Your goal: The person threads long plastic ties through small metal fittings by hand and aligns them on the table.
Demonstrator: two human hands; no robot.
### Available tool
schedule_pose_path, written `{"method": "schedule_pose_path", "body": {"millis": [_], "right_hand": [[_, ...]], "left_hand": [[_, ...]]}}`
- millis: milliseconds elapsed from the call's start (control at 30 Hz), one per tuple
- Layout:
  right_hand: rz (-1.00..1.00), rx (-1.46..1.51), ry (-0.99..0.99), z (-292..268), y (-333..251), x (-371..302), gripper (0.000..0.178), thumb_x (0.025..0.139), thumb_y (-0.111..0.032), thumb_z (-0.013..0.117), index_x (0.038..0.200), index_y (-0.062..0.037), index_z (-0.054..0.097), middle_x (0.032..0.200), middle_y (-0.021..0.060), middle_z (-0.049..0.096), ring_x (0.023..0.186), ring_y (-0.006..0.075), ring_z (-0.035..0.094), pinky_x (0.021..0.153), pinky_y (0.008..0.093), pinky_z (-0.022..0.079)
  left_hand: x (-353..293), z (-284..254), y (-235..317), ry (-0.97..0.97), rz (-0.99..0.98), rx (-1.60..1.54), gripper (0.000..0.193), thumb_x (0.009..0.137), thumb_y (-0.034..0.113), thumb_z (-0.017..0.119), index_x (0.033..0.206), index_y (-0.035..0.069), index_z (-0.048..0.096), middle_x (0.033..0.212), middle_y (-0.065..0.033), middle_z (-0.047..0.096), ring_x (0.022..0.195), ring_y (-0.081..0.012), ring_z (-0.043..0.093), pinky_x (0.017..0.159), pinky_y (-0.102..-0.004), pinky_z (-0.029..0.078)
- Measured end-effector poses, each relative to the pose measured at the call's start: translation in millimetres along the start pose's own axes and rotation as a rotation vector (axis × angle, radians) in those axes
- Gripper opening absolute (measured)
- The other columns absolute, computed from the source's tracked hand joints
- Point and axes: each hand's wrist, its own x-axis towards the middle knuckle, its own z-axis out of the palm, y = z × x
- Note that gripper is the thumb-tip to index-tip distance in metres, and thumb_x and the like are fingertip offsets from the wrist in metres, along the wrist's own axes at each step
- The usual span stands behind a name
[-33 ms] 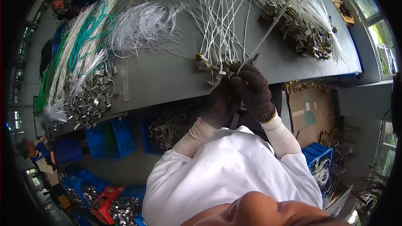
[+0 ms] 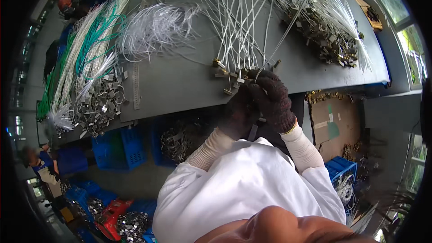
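My two hands, in dark knitted gloves, meet at the front edge of the grey table [image 2: 180,83]. Closed fingers of my right hand [image 2: 273,101] grip a thin cable [image 2: 288,31], which slants up and away to the right. My left hand [image 2: 239,110] is closed against it; whatever its fingers hold is hidden. Just beyond them lies a spread of pale cables [image 2: 238,31] with small metal blocks [image 2: 220,63] at their near ends. One brassy block [image 2: 276,64] sits right beside my right hand's fingertips.
At left lie white and green cable bundles [image 2: 85,54], a clear strand heap [image 2: 157,29] and a ruler [image 2: 136,85]. Another cable pile [image 2: 328,36] is at right. Blue crates [image 2: 118,148] and a cardboard box [image 2: 335,123] are below. A person [image 2: 42,164] is at far left.
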Motion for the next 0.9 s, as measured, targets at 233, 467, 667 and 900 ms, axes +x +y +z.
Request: {"method": "schedule_pose_path", "body": {"millis": [233,467,667,900], "right_hand": [[0.041,-0.340,-0.094,-5.8,7.1,87.7,0.019,0.087,-0.006,0.072,0.104,-0.0010,0.068,0.110,0.0171,0.069,0.102,0.0354,0.067,0.088,0.0401,0.052],[0.083,-0.259,-0.026,-27.1,68.3,-5.3,0.025,0.090,-0.007,0.069,0.114,-0.0036,0.066,0.110,0.0166,0.068,0.098,0.0341,0.067,0.084,0.0382,0.053],[0.348,-0.146,0.013,-25.8,94.6,-81.1,0.021,0.090,-0.004,0.067,0.111,-0.0036,0.068,0.106,0.0160,0.069,0.098,0.0319,0.068,0.086,0.0378,0.054],[0.340,-0.152,-0.103,-27.0,86.3,-78.8,0.019,0.091,-0.005,0.066,0.110,-0.0040,0.069,0.105,0.0147,0.070,0.098,0.0295,0.069,0.085,0.0376,0.054]], "left_hand": [[23.9,-7.1,-53.6,0.258,-0.505,-0.487,0.049,0.096,0.024,0.067,0.134,0.000,0.047,0.117,-0.0162,0.058,0.103,-0.0273,0.063,0.082,-0.0421,0.052],[-0.1,-74.9,-178.9,0.303,-0.371,0.612,0.030,0.089,0.018,0.063,0.119,0.012,0.061,0.125,-0.0147,0.057,0.109,-0.0370,0.061,0.088,-0.0462,0.052],[19.3,-66.5,-218.0,-0.178,-0.578,0.785,0.020,0.089,0.015,0.059,0.108,0.018,0.065,0.130,-0.0102,0.057,0.109,-0.0368,0.062,0.086,-0.0476,0.053],[7.6,-80.7,-167.5,-0.219,-0.746,0.786,0.012,0.094,0.022,0.056,0.104,0.017,0.061,0.114,-0.0129,0.062,0.097,-0.0392,0.065,0.078,-0.0517,0.052]]}}
